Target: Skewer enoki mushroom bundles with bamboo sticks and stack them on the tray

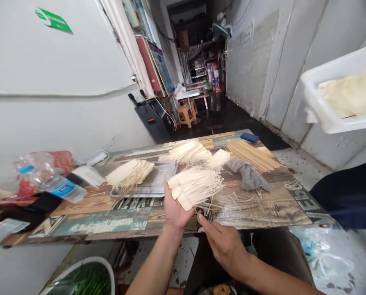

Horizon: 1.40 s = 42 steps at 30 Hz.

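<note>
On the palm of my left hand [176, 209] lies a flat, pale bunch of enoki mushrooms [196, 184], its stringy ends fanned to the right; the fingers curl beneath it, mostly hidden. My right hand [224, 246] is closed in a pinch at the bunch's near edge, with a thin bamboo skewer [195, 210] just showing at the fingertips. Behind the held bunch lie a larger enoki pile [189, 151] and a smaller piece [219, 158]. More flat pale pieces [129, 172], with sticks poking out, rest on a clear tray [161, 178]. Loose bamboo skewers [252, 155] lie at the far right.
A grey cloth [250, 175] and a blue box [249, 137] sit on the table [271, 205]. Plastic bottles [67, 189] crowd its left end. Below is a tub of greens [109, 270]. A white tub [321, 110] hangs upper right, near a person's dark clothing [348, 196].
</note>
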Motion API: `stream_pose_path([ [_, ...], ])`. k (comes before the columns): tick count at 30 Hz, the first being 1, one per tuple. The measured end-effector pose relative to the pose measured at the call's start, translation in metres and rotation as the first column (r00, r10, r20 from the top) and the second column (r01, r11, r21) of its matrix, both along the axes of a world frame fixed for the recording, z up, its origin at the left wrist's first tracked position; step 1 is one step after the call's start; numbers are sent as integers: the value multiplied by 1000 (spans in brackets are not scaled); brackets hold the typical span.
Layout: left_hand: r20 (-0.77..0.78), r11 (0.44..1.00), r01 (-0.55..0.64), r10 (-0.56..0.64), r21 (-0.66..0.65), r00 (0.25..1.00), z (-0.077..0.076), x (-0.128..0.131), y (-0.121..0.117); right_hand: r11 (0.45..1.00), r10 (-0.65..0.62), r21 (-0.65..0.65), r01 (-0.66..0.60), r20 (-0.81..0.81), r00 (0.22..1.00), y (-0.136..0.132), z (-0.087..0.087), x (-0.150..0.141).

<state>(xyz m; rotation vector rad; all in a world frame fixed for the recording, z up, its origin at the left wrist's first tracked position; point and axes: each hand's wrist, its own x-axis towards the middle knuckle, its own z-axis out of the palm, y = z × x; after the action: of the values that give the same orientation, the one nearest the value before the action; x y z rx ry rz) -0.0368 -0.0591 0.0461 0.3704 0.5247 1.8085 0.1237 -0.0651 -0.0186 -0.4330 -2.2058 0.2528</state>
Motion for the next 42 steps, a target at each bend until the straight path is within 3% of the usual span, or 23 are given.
stream_pose_path([
  [3, -165, 1000, 4, -1, 19, 986, 1, 4, 3, 997, -19, -71, 13, -80, 997, 7, 4, 5],
  [5, -373, 999, -25, 7, -43, 928, -1, 2, 7, 989, -63, -144, 43, -134, 989, 18, 10, 11],
  [7, -622, 975, -165, 37, -149, 782, -3, -7, 9, 973, -114, -215, 82, -140, 984, 33, 19, 19],
  [9, -781, 913, -358, 77, -194, 620, -7, -23, 9, 955, -143, -275, 109, -110, 983, 51, 33, 29],
  [12, -836, 839, -525, 180, -145, 519, -14, -51, 6, 936, -113, -337, 98, -25, 993, 75, 58, 41],
  [15, -853, 832, -549, 228, -80, 470, -19, -70, 5, 917, -43, -395, 58, 47, 998, 86, 82, 50],
  [20, -839, 924, -383, 209, 1, 502, -18, -66, 10, 883, 43, -470, 12, 107, 993, 85, 102, 53],
  [25, -791, 989, -134, 37, -57, 610, -17, -50, 5, 765, 200, -641, -69, 135, 970, 74, 104, 56],
  [32, -662, 985, 96, -167, -142, 731, -31, -32, -12, 769, 226, -632, -98, 125, 966, 68, 103, 66],
  [36, -580, 972, 183, -234, -146, 780, -28, -27, -26, 768, 243, -631, -108, 131, 961, 67, 104, 68],
  [39, -529, 969, 219, -248, -118, 812, -25, -30, -38, 754, 265, -644, -129, 118, 957, 68, 112, 58],
  [42, -488, 984, 162, -176, -71, 855, -22, -43, -42, 745, 306, -643, -175, 97, 947, 72, 128, 32],
])
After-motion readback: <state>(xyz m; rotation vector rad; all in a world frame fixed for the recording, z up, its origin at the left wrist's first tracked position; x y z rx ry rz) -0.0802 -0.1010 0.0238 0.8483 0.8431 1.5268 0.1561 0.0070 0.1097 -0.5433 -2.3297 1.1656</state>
